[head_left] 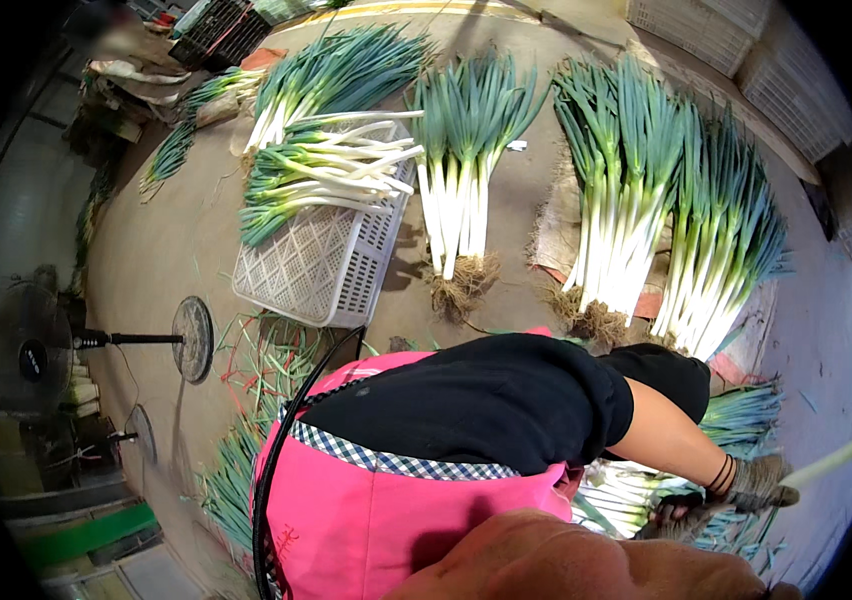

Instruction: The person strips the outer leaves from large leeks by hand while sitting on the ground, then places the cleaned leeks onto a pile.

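Observation:
My left hand (758, 484), in a grey-brown work glove with dark bands at the wrist, reaches to the far right. Its fingers are closed on the pale stalk of a long green onion (834, 461), whose greener part runs off toward the picture's edge. My right hand (681, 521), also in a dark glove, is close beside it, lower and nearer. Its fingers are partly hidden, so what it grips, if anything, cannot be made out. Under and around both hands lies a heap of green onions (618, 492) with white stalks and green leaves.
Rooted green onion bundles (622, 190) lie across the floor. Peeled stalks rest on a white plastic crate (296, 270). Trimmed leaves (281, 365) litter the floor by a fan (31, 345) and a round-based stand (193, 338). Stacked white crates (796, 85) stand far right.

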The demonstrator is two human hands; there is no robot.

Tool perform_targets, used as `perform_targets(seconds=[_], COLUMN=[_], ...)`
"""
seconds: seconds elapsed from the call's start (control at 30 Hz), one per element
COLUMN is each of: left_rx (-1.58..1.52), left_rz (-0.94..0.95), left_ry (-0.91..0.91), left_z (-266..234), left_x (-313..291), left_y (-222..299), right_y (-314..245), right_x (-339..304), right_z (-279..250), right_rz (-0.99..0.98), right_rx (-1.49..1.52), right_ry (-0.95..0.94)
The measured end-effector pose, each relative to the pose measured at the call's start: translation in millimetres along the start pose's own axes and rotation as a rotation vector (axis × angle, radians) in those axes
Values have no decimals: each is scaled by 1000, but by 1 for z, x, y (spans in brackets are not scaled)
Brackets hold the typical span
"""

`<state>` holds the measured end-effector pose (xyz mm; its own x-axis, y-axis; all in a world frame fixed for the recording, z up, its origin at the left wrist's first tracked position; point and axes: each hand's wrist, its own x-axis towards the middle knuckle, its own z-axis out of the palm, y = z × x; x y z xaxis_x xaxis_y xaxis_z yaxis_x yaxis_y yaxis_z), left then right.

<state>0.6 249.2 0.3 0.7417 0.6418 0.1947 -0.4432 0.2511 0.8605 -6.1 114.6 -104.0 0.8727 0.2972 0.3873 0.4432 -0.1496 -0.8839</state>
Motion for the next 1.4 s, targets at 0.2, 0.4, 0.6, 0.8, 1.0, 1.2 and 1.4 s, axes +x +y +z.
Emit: perform_targets(seconds=[0.2, 0.4, 0.6, 0.8, 1.0, 1.2, 1.4], left_rx=[-695, 905, 1157, 1161, 272, 33, -294], left_rz=[-479, 286, 391, 177, -18, -498, -645], left_ry=[-545, -417, -922, -1051, -293, 20, -158], left_z=[-24, -19, -36, -57, -20, 9, -24], left_x=[-17, -22, -44, -31, 37, 43, 69], left_y=[33, -9, -17, -27, -45, -84, -65], right_y=[-18, -24, -27, -39, -64, -1, -47], right_x=[-14, -23, -20, -4, -23, -47, -58], right_z=[7, 17, 13, -20, -4, -3, -35], right_rz=[254, 370, 440, 500, 611, 666, 274], right_rx=[155, 205, 238, 330, 289, 500, -235], right_ry=[-266, -422, -440, -325, -147, -112, -296])
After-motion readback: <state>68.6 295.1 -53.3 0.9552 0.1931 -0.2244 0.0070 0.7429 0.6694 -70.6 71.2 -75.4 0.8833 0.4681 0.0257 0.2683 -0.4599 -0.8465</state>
